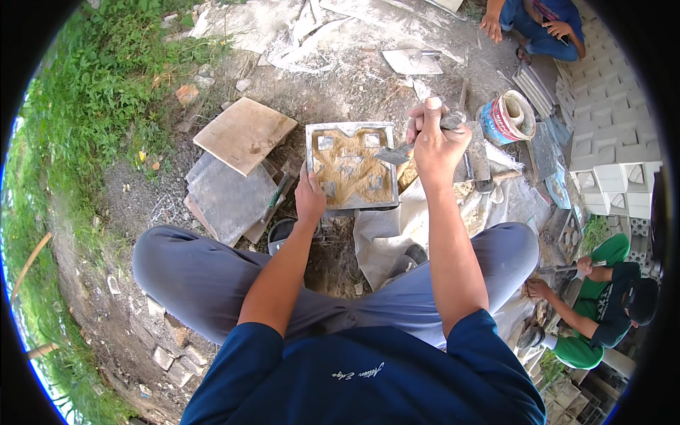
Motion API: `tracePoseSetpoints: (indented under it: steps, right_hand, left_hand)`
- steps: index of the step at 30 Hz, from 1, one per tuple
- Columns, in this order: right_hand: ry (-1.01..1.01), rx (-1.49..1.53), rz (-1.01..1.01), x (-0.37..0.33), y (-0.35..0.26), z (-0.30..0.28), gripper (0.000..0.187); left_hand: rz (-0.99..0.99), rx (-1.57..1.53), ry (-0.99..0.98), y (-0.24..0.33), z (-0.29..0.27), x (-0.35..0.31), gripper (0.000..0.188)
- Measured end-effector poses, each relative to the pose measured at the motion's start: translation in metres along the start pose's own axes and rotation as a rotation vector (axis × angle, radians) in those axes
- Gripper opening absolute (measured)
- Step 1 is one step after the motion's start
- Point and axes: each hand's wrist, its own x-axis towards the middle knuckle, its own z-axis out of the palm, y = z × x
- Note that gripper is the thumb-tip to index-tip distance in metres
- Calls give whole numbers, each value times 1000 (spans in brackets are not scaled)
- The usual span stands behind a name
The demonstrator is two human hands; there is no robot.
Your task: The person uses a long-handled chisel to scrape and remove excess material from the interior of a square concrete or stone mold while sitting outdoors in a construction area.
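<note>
Two hands work at a square metal mould (352, 166) filled with brownish mortar, which lies on the ground between the person's knees. The left hand (309, 199) grips the mould's lower left edge. The right hand (433, 142) has its fingers closed around a trowel (411, 147), whose blade touches the mould's right side. A paint can (507, 117) stands near.

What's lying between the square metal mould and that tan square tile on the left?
In the head view, only bare dirt and rubble separates the mould from the tan tile; grey slabs lie just below that gap.
</note>
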Motion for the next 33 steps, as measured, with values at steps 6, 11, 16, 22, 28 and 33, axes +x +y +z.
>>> tracePoseSetpoints:
  steps: [6,11,16,22,28,33]
  right_hand:
    - [133,-76,-31,1,-2,-2,40]
    - [193,-164,-34,0,13,-1,35]
    - [3,-210,-53,-4,52,-7,32]
    - [-357,49,-150,0,63,-8,60]
    - [-208,63,-210,3,32,3,57]
    - [-184,179,-242,18,-4,20,45]
  left_hand:
    - [29,14,45,-6,0,0,47]
    - [37,12,22,-4,-3,2,47]
    - [19,28,30,-1,0,2,47]
    - [-30,46,-5,-4,0,2,47]
    - [13,43,17,-8,-1,3,46]
    - [-6,59,3,-7,3,4,46]
